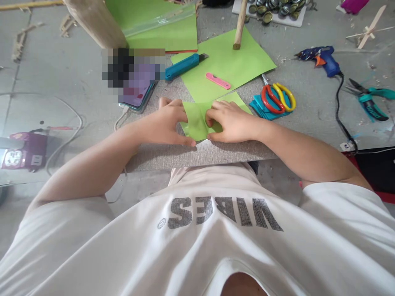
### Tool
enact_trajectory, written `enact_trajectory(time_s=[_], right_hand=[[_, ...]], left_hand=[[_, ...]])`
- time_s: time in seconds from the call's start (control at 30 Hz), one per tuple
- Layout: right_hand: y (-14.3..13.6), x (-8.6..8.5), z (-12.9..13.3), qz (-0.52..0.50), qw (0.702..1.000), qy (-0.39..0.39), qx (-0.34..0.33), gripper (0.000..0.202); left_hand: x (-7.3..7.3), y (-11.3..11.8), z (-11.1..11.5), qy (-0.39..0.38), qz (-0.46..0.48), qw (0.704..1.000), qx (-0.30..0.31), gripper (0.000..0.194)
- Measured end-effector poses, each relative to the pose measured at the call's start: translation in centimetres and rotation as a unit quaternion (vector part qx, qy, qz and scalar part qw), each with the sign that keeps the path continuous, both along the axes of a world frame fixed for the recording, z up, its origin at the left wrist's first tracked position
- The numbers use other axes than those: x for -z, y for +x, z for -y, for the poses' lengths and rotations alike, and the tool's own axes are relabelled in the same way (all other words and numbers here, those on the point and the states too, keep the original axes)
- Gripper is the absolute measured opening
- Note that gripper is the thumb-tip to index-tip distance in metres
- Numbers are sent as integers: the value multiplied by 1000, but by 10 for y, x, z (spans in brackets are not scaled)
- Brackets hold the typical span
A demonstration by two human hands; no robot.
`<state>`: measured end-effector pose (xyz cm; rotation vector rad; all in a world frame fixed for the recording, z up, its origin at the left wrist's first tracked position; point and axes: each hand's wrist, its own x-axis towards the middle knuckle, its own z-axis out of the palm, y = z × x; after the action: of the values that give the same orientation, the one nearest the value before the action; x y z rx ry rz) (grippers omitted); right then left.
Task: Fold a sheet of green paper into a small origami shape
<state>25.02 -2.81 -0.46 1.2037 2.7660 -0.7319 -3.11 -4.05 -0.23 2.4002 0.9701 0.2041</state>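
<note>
- Nearest the camera, a white T-shirt [197, 238] with grey lettering fills the lower frame and hides the person's lap and the near edge of the grey board [197, 154].
- On that board, the left hand [166, 123] lies knuckles-up with fingers curled, pinching the left edge of a small folded green paper [196, 121]; its fingertips are tucked under the fold and hard to make out.
- The right hand [231, 121] presses down on the paper's right side, fingers bent and closed on it, covering much of that half.
- The paper lies between the two hands, touching both.
- Just right of the hands, red-and-yellow scissors [277, 98] rest on a stack of teal paper [268, 111].
- Beyond the hands lie a larger green sheet [228, 61] with a pink cutter [218, 80] on it, and a blue utility knife [182, 66].
- A phone [135, 98] is partly blurred out.
- Far right, a blue glue gun [324, 59] and teal pliers [370, 100].
- At the top, a tray of bottle caps [274, 8] is cut off by the frame.
</note>
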Motion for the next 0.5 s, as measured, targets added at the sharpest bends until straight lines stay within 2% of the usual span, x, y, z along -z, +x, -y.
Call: enact_trajectory(time_s=[0.1, 0.17, 0.33, 0.5], right_hand=[[-1, -1, 1, 7, 1000, -5, 10, 28], [-3, -1, 3, 14, 1000, -4, 17, 28], [-10, 1, 10, 32, 998, 22, 40, 29], [-13, 1, 14, 48, 997, 34, 49, 29]], left_hand=[[6, 13, 4, -59, -14, 998, -25, 61], [9, 18, 4, -67, -14, 997, -31, 64], [11, 15, 2, -77, -14, 997, -29, 46], [10, 11, -1, -74, -34, 997, -17, 39]])
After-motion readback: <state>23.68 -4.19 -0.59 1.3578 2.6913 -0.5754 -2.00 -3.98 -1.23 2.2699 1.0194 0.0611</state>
